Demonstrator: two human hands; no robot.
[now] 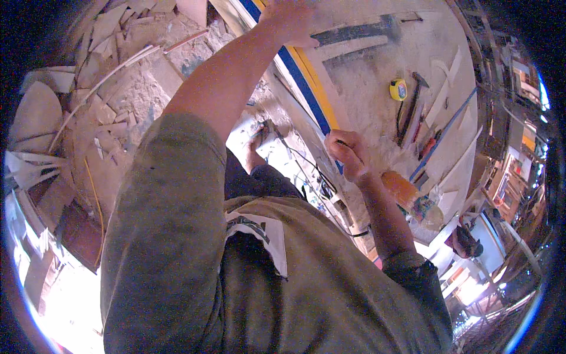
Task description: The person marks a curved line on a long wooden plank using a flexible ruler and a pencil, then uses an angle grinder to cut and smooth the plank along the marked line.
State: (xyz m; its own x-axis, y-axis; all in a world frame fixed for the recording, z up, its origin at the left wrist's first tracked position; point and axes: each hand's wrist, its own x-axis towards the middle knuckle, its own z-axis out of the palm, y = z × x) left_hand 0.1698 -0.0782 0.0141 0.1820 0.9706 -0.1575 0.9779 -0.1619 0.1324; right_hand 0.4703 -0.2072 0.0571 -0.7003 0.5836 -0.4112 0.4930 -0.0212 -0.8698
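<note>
A long board or strip with blue and yellow bands (306,79) runs from the top of the view down toward me. My left hand (289,25) reaches to its far part; a digit stretches out to the right, but the other fingers are blurred and partly lost at the top edge. At the near part, my right hand (348,154) is closed, its curled fingers gripping the strip's edge. A bit of blue shows below this hand. Just to its right, by my forearm, lies an orange bottle (401,187).
Right of the strip, the dusty worktop holds a yellow tape measure (398,89), a hammer (421,81), a thin blue strip (445,135) and dark flat pieces (356,32). Wood offcuts (109,26) litter the ground at left. Cables (321,180) hang below the worktop edge.
</note>
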